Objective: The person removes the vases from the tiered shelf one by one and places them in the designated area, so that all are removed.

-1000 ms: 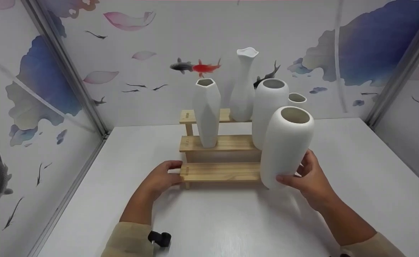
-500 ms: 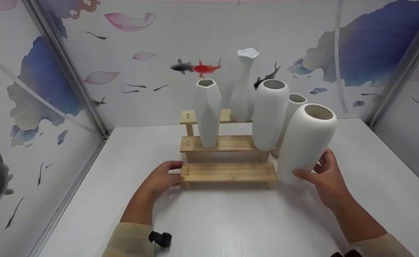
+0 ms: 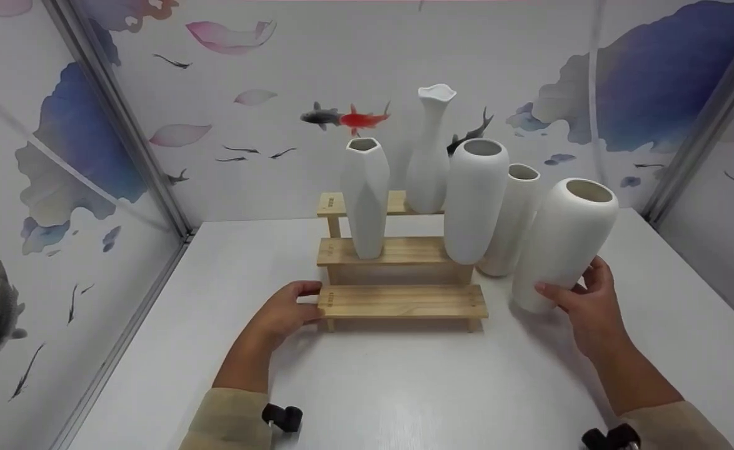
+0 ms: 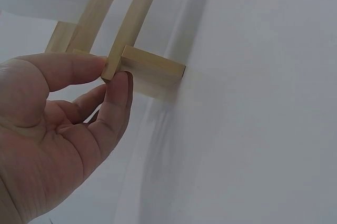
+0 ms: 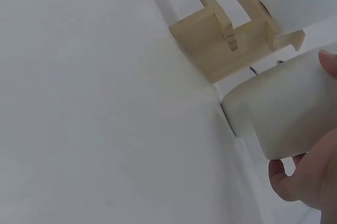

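In the head view my right hand [image 3: 598,312] grips the lower part of a white rounded vase [image 3: 567,244], right of a three-tier wooden stand [image 3: 401,303]. The base of this vase appears slightly off the table in the right wrist view. My left hand [image 4: 68,124] pinches the left end of the stand's lowest shelf [image 4: 129,29] between thumb and fingers. On the middle shelf stand a faceted white vase [image 3: 367,200] and, at the right end, another rounded white vase [image 3: 474,203]. A tall vase with a wavy rim [image 3: 429,162] is on the top shelf.
A slimmer white vase [image 3: 512,225] stands on the white table [image 3: 392,387] right of the stand, partly hidden by its neighbours. Printed panels with fish and petals [image 3: 248,175] enclose the table at the back and sides, joined by metal posts [image 3: 126,131].
My right hand has carried the rounded vase rightward, away from the front of the stand, baring the lowest shelf's right end and the slimmer vase. My left hand stays on the shelf.
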A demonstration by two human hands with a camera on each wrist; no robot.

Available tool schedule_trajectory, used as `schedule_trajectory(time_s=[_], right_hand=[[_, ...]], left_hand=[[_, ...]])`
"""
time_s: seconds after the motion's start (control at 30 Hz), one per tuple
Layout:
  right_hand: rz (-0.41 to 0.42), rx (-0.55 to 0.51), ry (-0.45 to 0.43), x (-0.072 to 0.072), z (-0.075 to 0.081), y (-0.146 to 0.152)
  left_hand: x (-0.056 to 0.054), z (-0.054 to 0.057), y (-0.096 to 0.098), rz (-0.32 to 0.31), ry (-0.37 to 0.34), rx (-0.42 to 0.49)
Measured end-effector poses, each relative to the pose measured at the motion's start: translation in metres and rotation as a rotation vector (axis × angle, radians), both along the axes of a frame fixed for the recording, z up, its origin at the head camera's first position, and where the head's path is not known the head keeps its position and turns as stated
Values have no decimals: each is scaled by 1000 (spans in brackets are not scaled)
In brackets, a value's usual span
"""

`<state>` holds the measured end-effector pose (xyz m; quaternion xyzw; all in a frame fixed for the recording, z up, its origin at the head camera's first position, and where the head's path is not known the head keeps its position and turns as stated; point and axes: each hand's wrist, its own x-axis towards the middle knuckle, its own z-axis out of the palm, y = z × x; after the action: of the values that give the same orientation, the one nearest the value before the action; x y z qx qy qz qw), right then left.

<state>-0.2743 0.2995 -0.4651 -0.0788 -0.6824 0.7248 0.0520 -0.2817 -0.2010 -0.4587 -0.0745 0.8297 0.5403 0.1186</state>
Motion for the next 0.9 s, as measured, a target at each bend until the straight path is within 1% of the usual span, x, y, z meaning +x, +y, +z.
schedule_trajectory(time_s=[0.2,0.33,0.57,0.67,0.73,0.9], right_hand=[[-36,-10,-33,-12,-1,10],[-49,3,-46,-20,-2,16],[-39,16,-51,-33,-6,24],[-48,24,-51,-39,-8,26],[-52,35,-61,-43,-6,28],[-40,5,-92,-52,-3,31]], left_hand=[[0,-1,1,-3,5,5],[0,-2,1,-8,9,5],[0,-2,0,-5,10,-11],[-1,-2,-1,-6,9,-5],[-1,-1,-1,-8,12,2],[-1,-1,-2,-9,11,5]])
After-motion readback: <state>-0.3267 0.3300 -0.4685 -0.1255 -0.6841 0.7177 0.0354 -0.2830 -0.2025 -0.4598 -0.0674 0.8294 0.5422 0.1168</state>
